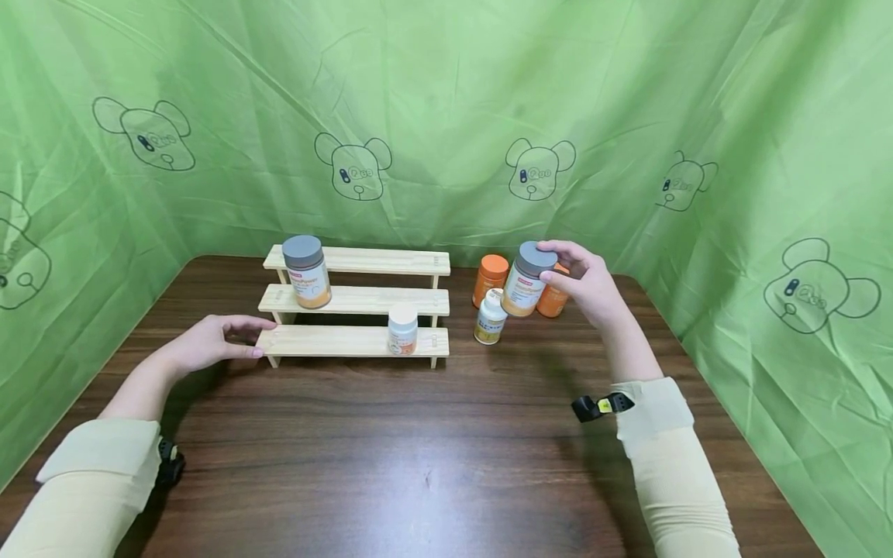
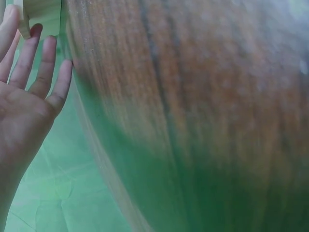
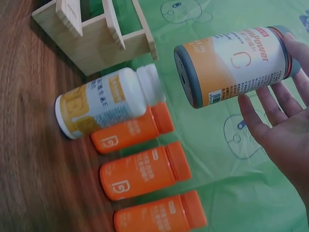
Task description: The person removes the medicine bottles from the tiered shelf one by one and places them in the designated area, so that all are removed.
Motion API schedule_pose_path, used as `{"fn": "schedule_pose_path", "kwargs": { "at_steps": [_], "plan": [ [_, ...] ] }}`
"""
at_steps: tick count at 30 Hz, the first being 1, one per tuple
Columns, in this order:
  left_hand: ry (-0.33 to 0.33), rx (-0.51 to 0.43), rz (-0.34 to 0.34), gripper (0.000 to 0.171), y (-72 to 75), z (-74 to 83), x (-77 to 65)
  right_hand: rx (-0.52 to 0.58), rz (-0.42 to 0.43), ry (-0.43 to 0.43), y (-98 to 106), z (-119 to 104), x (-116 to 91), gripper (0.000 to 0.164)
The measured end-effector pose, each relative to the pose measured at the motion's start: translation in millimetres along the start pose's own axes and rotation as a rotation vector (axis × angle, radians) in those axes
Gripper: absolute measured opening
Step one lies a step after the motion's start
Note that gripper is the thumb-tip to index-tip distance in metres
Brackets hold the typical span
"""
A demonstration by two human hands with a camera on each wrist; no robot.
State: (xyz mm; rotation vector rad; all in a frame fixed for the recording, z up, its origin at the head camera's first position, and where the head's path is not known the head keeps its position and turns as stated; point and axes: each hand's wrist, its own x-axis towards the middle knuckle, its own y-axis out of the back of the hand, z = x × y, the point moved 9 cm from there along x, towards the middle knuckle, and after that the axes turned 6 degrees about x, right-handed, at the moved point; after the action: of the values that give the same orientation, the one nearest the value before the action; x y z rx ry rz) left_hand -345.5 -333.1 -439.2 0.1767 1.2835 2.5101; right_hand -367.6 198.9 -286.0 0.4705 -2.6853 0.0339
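My right hand (image 1: 582,283) grips a grey-lidded supplement jar (image 1: 525,279) around its lid. In the right wrist view the jar (image 3: 236,65) is held up off the table, its grey base showing. My left hand (image 1: 212,342) is at the left end of a three-step wooden rack (image 1: 335,341), thumb at the front of the lowest board and fingers behind. A similar grey-lidded jar (image 1: 307,271) stands on the middle step at the left. On the lowest step, toward the right, is a small white bottle (image 1: 402,329).
Right of the rack stand a white bottle with a yellow label (image 1: 491,318) and several orange bottles (image 3: 140,169) in a row. The dark wooden table (image 1: 391,442) reaches back to a green cloth curtain (image 1: 446,116), which also hangs along both sides.
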Motion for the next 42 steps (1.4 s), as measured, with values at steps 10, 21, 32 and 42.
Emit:
{"fn": "schedule_pose_path", "kwargs": {
  "at_steps": [10,21,32,42],
  "plan": [
    [-0.015,0.01,0.003,0.056,1.3,1.8,-0.1,0.041,0.002,-0.004,14.9,16.5,-7.7,0.042],
    [-0.017,-0.001,0.001,0.056,0.5,2.5,-0.2,0.047,0.03,-0.026,36.8,39.8,-16.6,0.043],
    [-0.02,0.021,0.01,0.056,2.3,4.7,-0.7,-0.047,0.085,-0.068,51.7,66.8,-22.6,0.043],
    [-0.024,0.0,0.013,0.056,1.1,6.1,-1.8,-0.126,0.055,-0.14,41.9,80.4,-30.6,0.043]
  ]
}}
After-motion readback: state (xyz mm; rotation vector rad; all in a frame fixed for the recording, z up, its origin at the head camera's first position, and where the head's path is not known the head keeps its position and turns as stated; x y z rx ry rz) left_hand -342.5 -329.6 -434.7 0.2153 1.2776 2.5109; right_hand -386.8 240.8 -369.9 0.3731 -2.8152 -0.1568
